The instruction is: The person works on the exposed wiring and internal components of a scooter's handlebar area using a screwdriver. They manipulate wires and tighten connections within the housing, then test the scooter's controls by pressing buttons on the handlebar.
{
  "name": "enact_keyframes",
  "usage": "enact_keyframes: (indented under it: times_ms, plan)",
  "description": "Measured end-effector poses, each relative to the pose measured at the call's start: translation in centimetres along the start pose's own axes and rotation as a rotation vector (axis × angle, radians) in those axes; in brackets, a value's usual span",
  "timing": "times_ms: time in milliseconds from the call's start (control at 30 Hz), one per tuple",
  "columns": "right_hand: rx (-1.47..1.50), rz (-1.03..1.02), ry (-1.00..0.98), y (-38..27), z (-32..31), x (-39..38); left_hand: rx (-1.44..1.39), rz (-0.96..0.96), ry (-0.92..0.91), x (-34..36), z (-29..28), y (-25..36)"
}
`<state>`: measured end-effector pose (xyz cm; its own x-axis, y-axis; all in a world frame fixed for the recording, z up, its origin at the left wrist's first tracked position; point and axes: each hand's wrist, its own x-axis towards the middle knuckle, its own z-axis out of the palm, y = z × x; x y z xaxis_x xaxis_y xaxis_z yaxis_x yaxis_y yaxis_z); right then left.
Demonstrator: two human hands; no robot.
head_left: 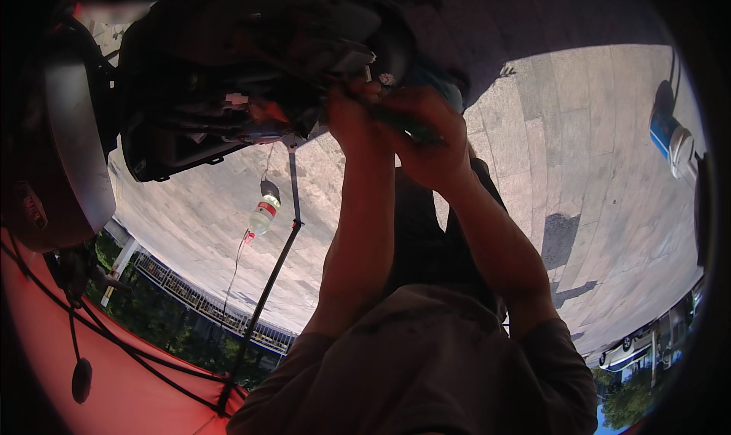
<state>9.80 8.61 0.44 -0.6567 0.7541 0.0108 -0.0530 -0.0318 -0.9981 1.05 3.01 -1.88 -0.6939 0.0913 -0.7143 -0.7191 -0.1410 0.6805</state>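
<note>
At the upper middle, my two hands work close together in shadow at the edge of a dark open housing, which looks like part of a vehicle. My right hand is wrapped round a slim dark green tool handle; its kind is too dark to tell. Touching it on the left is my left hand, its fingers curled in at the housing's edge. What those fingers pinch is hidden. Inside the housing lie dark cables or parts, with a small pinkish piece among them.
A capped clear bottle with a red label hangs on a string by a thin dark pole. Grey paving surrounds me. A silver-and-dark casing stands left, above red canopy fabric. Far right is a blue-and-white object.
</note>
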Motion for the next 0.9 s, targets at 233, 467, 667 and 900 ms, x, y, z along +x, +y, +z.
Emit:
enact_keyframes:
  times_ms: [233, 467, 667, 900]
  plan:
    - [-0.136, 0.026, -0.119, 0.9, 0.0, 1.5, -0.251, -0.130, -0.155, -0.4, -0.8, 0.7]
    - [-0.089, -0.054, -0.163, 1.0, 0.5, 1.8, -0.032, 0.034, -0.094, 0.1, -1.9, 0.8]
    - [-0.186, -0.101, -0.178, 1.2, 0.4, 2.0, -0.197, -0.024, 0.044, -0.1, -1.2, 1.2]
    - [-0.107, -0.072, -0.243, 1.2, -0.6, 2.9, -0.330, -0.055, 0.022, 1.0, -2.3, 0.3]
